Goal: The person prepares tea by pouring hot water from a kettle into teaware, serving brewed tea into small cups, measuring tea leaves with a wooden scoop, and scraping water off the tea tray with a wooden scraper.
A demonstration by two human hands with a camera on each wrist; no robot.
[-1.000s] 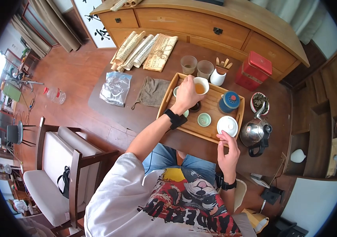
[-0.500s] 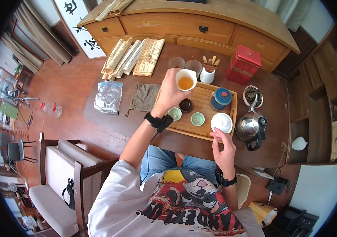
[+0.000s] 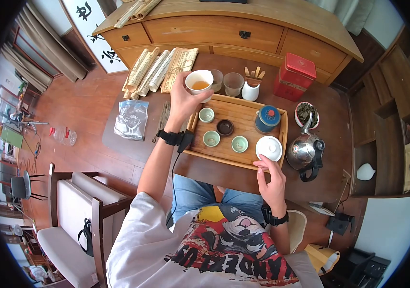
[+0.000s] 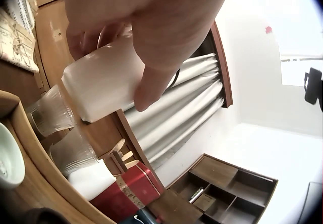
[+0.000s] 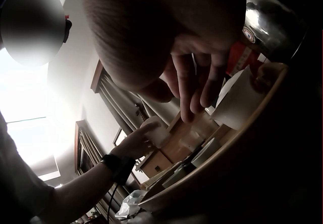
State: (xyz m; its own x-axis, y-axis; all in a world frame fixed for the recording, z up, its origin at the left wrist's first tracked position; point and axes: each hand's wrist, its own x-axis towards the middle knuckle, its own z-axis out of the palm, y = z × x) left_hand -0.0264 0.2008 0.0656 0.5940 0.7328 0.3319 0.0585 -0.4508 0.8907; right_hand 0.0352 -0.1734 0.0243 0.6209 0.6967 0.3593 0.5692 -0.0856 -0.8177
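My left hand (image 3: pixel 182 102) holds a white spouted tea pitcher (image 4: pixel 103 80) with amber tea in it, raised over the back left corner of the bamboo tray (image 3: pixel 258 165). In the left wrist view the thumb and fingers grip its sides. On the tray are pale green cups (image 3: pixel 239 144), a dark brown cup (image 3: pixel 225 127), a blue tea canister (image 3: pixel 266 122) and a white lidded bowl (image 3: pixel 269 149). My right hand (image 3: pixel 273 186) rests at the tray's front right edge, loosely bent fingertips close to the lidded bowl and holding nothing.
A steel kettle (image 3: pixel 305 152) and a bowl of tea leaves (image 3: pixel 307 115) stand to the tray's right. Behind it are two clear cups (image 3: pixel 234 84), a white tool holder (image 3: pixel 250 91) and a red tin (image 3: pixel 295 77). A plastic bag (image 3: pixel 131 120) and scrolls (image 3: pixel 142 72) lie left.
The left hand has carried the pitcher from over the tray to its back left, uncovering the cups. The head view has shifted slightly. The right hand stays near the lidded bowl.
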